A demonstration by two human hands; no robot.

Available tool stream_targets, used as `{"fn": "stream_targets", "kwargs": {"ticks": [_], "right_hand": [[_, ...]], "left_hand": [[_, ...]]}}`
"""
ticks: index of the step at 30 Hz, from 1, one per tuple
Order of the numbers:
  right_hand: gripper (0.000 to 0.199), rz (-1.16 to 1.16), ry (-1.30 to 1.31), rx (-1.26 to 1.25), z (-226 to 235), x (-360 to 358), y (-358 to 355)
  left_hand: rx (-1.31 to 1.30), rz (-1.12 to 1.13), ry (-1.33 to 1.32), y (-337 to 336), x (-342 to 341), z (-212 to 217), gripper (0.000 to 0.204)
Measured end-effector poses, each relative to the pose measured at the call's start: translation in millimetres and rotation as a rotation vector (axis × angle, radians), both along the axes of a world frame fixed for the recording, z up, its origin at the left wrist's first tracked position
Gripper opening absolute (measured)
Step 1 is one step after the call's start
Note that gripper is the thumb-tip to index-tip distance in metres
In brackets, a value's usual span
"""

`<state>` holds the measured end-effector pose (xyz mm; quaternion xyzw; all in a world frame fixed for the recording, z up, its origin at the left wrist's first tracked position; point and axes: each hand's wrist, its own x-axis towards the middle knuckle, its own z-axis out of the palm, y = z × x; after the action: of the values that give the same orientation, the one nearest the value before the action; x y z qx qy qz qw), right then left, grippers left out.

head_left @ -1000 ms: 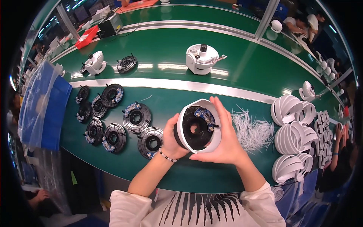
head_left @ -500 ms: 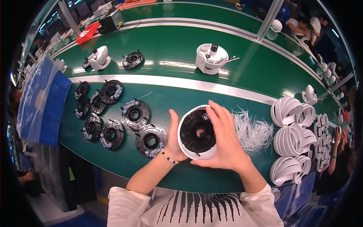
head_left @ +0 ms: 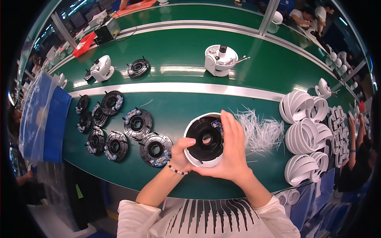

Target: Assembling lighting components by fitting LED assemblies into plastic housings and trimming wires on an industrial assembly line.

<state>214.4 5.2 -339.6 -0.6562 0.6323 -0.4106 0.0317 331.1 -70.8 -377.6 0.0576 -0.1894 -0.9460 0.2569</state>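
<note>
At the centre of the frame, both hands hold a white shell (head_left: 213, 161) with a black disc (head_left: 197, 129) sitting inside it, the open side turned up toward the head camera. That tilt probably serves to keep the disc's centre hole and the small blue board (head_left: 216, 125) at its upper right in sight.

The left hand (head_left: 181, 154) grips the shell's lower left: its thumb reaches over the rim and lies on the disc, likely to steady or press it, while its fingers are mostly hidden behind. The right hand (head_left: 233, 148) cups the right side, fingers close together and pointing up the wall, thumb parted from them along the bottom edge, seemingly as a backing. Both forearms rise from the lower edge and converge.

Loose discs (head_left: 145, 130) lie spread at left, boards visible, presumably for easy picking. White rings (head_left: 300, 137) stand nested at right, perhaps to save room; a pile of white strips (head_left: 262, 133) lies between them and the right hand.
</note>
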Motion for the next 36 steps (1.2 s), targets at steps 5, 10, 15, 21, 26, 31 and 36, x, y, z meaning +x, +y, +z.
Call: {"fn": "stream_targets", "kwargs": {"ticks": [5,10,15,21,26,31,36], "right_hand": [[0.108,-0.048,0.023,-0.044,-19,-6,0],[0.103,-0.084,0.019,-0.172,-27,-12,28],[0.070,-0.525,0.110,-0.467,-22,-45,118],[0.025,-1.336,0.072,-0.068,-23,-105,217],[0.029,-1.198,-0.104,-0.030,-71,-125,211],[0.024,-1.267,-0.241,-0.123,-72,-130,212],[0.031,-1.380,-0.152,-0.446,-65,-107,220]], "left_hand": [[0.027,0.128,-0.093,1,-14,7,0.054],[0.052,0.151,-0.352,-41,-39,16,0.036],[-0.214,0.267,-0.495,-137,-66,1,0.023],[-0.327,0.603,-0.631,-255,-138,-67,0.026],[-0.625,0.755,-1.112,-284,-154,-77,0.040],[-1.788,0.973,-1.465,-323,-87,-19,0.021],[-1.811,0.189,-1.818,-366,-32,-39,0.044]]}}
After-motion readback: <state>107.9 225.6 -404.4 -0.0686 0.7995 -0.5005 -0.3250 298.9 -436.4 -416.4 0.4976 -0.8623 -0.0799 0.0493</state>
